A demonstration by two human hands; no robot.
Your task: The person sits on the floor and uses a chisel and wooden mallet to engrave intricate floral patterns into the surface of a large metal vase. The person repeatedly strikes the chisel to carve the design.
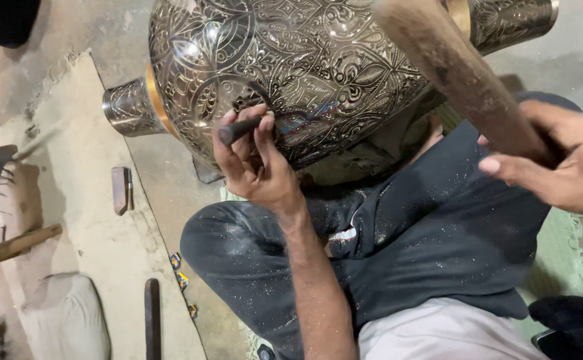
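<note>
A large engraved metal vase (291,60) lies on its side across my lap, covered in floral patterns, with a brass band near its neck (128,107). My left hand (255,163) grips a short dark chisel (238,128), its tip pressed against the vase's lower surface. My right hand (561,163) holds the wooden handle of a mallet (458,73), raised up at the right; its head is out of view. My dark trousers (405,247) are speckled with metal dust.
On the floor at the left lie a small metal block (121,190), a wooden-handled hammer (15,247), a dark flat bar (151,320) and a grey cushion (65,317). A green fringed mat (568,247) sits under me at the right.
</note>
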